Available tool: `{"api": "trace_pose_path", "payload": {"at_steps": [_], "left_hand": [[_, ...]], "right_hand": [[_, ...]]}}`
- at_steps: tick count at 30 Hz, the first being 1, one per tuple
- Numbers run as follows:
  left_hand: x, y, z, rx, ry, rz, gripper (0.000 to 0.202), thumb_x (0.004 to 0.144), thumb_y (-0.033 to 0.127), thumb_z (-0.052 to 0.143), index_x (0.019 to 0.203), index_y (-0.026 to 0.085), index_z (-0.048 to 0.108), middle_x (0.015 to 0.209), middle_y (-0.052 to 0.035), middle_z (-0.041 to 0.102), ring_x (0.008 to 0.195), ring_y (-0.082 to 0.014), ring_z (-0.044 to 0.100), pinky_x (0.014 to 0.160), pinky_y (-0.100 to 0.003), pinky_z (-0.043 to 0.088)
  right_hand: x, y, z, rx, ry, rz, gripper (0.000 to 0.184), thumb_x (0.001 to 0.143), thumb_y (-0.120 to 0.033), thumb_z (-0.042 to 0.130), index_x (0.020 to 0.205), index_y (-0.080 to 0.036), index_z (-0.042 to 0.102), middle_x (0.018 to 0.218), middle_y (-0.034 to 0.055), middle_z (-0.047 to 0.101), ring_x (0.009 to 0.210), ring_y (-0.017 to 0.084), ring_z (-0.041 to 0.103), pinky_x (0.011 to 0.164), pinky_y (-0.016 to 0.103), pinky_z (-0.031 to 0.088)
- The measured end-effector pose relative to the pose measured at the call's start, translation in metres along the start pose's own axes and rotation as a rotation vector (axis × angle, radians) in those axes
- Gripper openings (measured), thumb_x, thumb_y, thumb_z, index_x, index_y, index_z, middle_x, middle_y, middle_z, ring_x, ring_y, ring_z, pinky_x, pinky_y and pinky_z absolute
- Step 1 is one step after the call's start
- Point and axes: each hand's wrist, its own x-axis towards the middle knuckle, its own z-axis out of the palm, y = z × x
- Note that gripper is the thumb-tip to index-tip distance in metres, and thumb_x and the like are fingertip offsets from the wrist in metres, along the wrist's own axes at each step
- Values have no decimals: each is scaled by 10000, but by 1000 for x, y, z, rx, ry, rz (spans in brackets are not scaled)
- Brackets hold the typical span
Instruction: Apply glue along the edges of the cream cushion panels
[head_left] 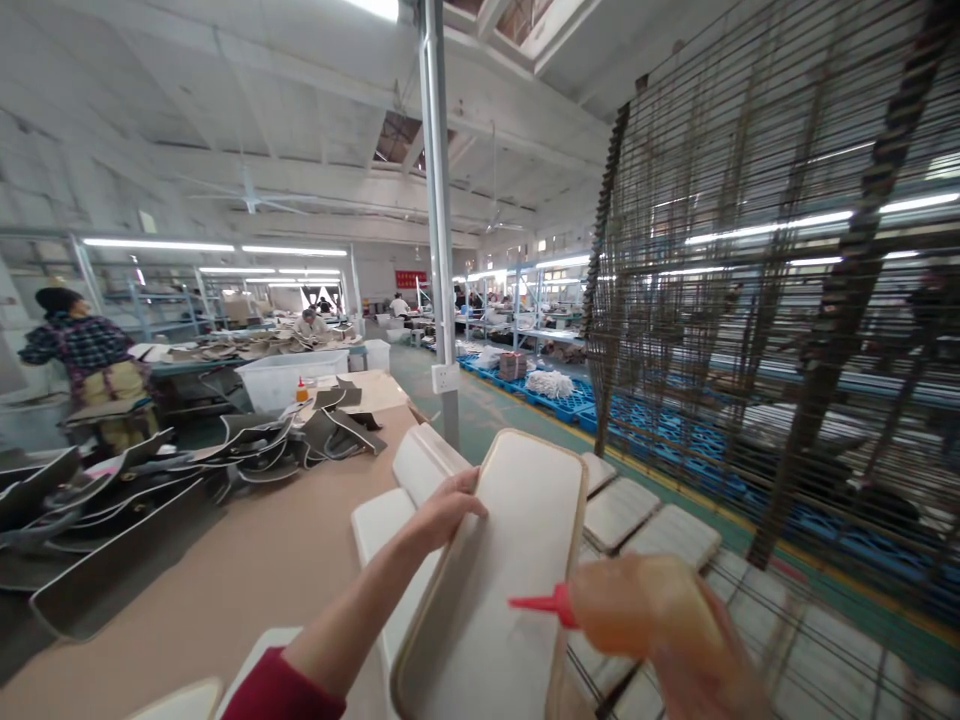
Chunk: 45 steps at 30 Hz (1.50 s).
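My left hand [450,508] grips the left edge of a long cream-white panel [517,520] with rounded corners and a yellowish rim, holding it tilted up. In my right hand [705,660], blurred by motion, is a glue bottle [637,600] of amber liquid with a red pointed nozzle. The nozzle points left, over the panel's face; whether its tip touches the surface I cannot tell. Beneath and behind the held panel lie more white panels [382,525] on the brown tabletop [300,570].
Dark grey curved pieces [142,500] with pale edges are heaped on the left. Another orange bottle [301,390] stands near a white bin [289,375]. On the right, a wire rack [720,260] stands upright beside more white panels [622,512]. A metal post [437,200] rises ahead. Co-workers are farther off.
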Motion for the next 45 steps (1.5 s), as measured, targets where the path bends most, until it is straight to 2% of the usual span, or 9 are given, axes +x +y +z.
{"api": "trace_pose_path", "payload": {"at_steps": [5, 13, 16, 20, 28, 32, 36, 42, 45], "left_hand": [[-7, -2, 9, 42, -79, 23, 650, 481, 67, 531, 1113, 200, 606, 794, -7, 694, 671, -191, 626, 611, -267, 482], [-2, 8, -7, 8, 38, 10, 698, 455, 57, 539, 1137, 201, 587, 788, 9, 696, 631, -169, 615, 577, -248, 477], [-8, 8, -10, 47, 18, 19, 686, 481, 47, 537, 1146, 204, 585, 819, 12, 698, 654, -159, 618, 590, -232, 471], [-14, 8, -9, 42, -57, 23, 688, 509, 46, 546, 1175, 216, 572, 849, 17, 699, 694, -160, 620, 634, -238, 476], [-7, 8, -29, 36, 11, 19, 704, 503, 38, 534, 1186, 204, 575, 887, 14, 696, 705, -143, 609, 666, -219, 455], [-2, 3, -31, 15, -77, -1, 713, 526, 40, 532, 1217, 218, 552, 909, 12, 696, 734, -154, 615, 658, -220, 461], [11, -6, -26, -57, -138, -48, 758, 531, 57, 535, 1271, 216, 497, 896, 1, 699, 686, -170, 628, 607, -239, 474], [31, -9, -34, -54, 125, -34, 727, 556, 64, 581, 1267, 180, 488, 779, 1, 702, 647, -153, 635, 607, -227, 488], [43, 4, -36, -13, 304, -3, 749, 553, 63, 618, 1276, 194, 473, 753, 6, 698, 618, -148, 634, 576, -221, 492]], "right_hand": [[67, -8, 16, 41, 62, -151, 566, 602, -253, 805, 1115, -252, 567, 998, -12, 595, 854, 114, 557, 822, 196, 433], [-18, 30, 5, -47, -90, 68, 663, 547, -356, 809, 1140, -197, 559, 1051, 110, 609, 924, 277, 583, 754, 343, 512], [8, 15, 13, 10, 20, 24, 667, 507, -290, 838, 1113, -204, 574, 1035, 94, 613, 921, 269, 582, 806, 366, 490], [57, 2, 21, 20, 130, -123, 584, 570, -277, 820, 1100, -268, 576, 1013, -17, 594, 862, 132, 563, 844, 227, 433], [-7, 34, -1, -65, 6, 114, 617, 567, -299, 821, 1125, -232, 567, 1011, 65, 631, 888, 207, 593, 755, 236, 479], [34, 15, 13, -52, 175, -132, 635, 585, -272, 809, 1161, -224, 546, 1001, 24, 601, 860, 166, 572, 816, 261, 458], [48, 18, 11, -94, 196, -159, 610, 618, -281, 792, 1171, -240, 536, 1053, 23, 593, 884, 164, 562, 846, 287, 445], [-42, 58, 1, -41, 89, 73, 608, 539, -381, 824, 1081, -231, 594, 943, 69, 655, 782, 236, 615, 668, 314, 517], [-30, 31, -11, 64, 226, 29, 572, 541, -369, 821, 1053, -224, 611, 916, 70, 656, 781, 242, 619, 662, 325, 524]]}}
